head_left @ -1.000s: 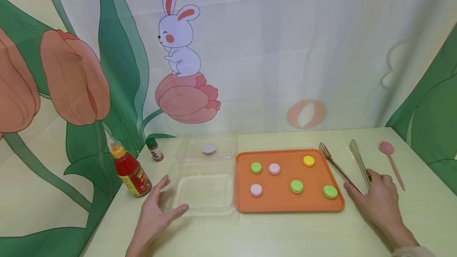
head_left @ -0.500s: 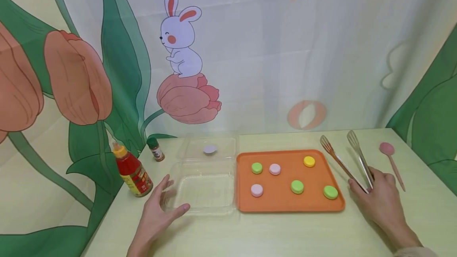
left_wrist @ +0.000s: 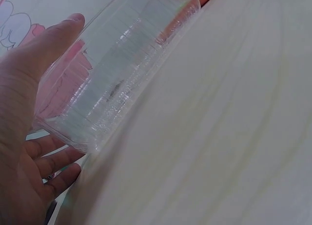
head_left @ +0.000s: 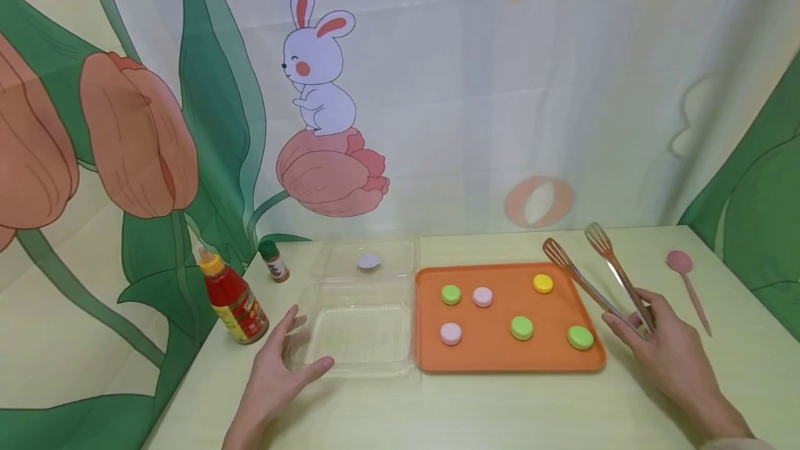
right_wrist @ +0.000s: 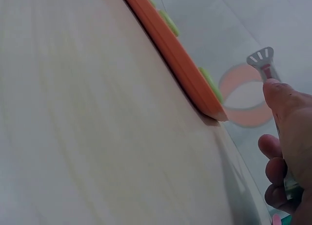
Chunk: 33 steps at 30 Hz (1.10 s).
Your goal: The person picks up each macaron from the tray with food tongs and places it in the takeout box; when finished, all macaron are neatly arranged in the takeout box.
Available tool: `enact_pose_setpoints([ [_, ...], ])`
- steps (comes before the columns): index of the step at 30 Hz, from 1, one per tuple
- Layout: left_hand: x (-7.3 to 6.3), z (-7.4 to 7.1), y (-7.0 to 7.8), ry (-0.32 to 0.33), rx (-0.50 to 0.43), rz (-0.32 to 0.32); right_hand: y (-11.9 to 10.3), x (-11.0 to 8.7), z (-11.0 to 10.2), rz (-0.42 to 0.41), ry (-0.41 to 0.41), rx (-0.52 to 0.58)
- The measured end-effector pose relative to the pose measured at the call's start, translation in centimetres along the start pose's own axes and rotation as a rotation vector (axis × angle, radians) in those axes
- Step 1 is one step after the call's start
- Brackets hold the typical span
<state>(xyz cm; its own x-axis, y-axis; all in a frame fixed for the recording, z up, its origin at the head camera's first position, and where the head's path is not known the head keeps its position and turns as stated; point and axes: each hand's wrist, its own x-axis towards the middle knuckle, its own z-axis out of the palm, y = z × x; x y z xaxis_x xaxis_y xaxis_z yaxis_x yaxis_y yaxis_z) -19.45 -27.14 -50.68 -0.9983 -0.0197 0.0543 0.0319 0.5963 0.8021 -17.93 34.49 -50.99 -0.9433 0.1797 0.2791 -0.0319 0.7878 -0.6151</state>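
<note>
My right hand (head_left: 671,360) grips a pair of metal tongs (head_left: 620,275) near the joined end. The tongs' slotted tips are spread apart above the tray's back right corner. In the right wrist view, the thumb lies along one arm of the tongs (right_wrist: 266,64). My left hand (head_left: 275,373) is spread at the left front corner of a clear plastic container (head_left: 359,369), thumb over its front edge and fingers along its left side. Beside the container, an orange tray (head_left: 487,361) bears several toy macarons: green (head_left: 521,328), pink (head_left: 451,333) and one yellow (head_left: 543,283).
The container's clear lid (head_left: 334,269) lies folded back behind it, with a pale oval sticker (head_left: 369,261). At left stand a red sauce bottle (head_left: 236,307) and a small green-capped spice jar (head_left: 273,261). A pink spoon (head_left: 690,290) lies at far right. A printed curtain (head_left: 437,123) hangs behind.
My right hand has raised the tongs off the table and swung their tips left over the tray's corner. The left hand has kept its place at the container.
</note>
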Motion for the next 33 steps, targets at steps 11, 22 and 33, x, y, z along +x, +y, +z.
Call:
enact_pose_setpoints([
  [11, 0.07, -0.24, -0.01, -0.027, 0.025, -0.008, 0.28, 0.13, -0.04, -0.127, -0.058, -0.022],
  [22, 0.01, -0.2, -0.03, -0.03, 0.025, -0.011, 0.55, 0.06, -0.16, -0.22, -0.095, -0.083],
  [33, 0.03, -0.28, -0.06, -0.04, 0.023, -0.015, 0.46, 0.41, -0.59, -0.199, -0.192, -0.128],
])
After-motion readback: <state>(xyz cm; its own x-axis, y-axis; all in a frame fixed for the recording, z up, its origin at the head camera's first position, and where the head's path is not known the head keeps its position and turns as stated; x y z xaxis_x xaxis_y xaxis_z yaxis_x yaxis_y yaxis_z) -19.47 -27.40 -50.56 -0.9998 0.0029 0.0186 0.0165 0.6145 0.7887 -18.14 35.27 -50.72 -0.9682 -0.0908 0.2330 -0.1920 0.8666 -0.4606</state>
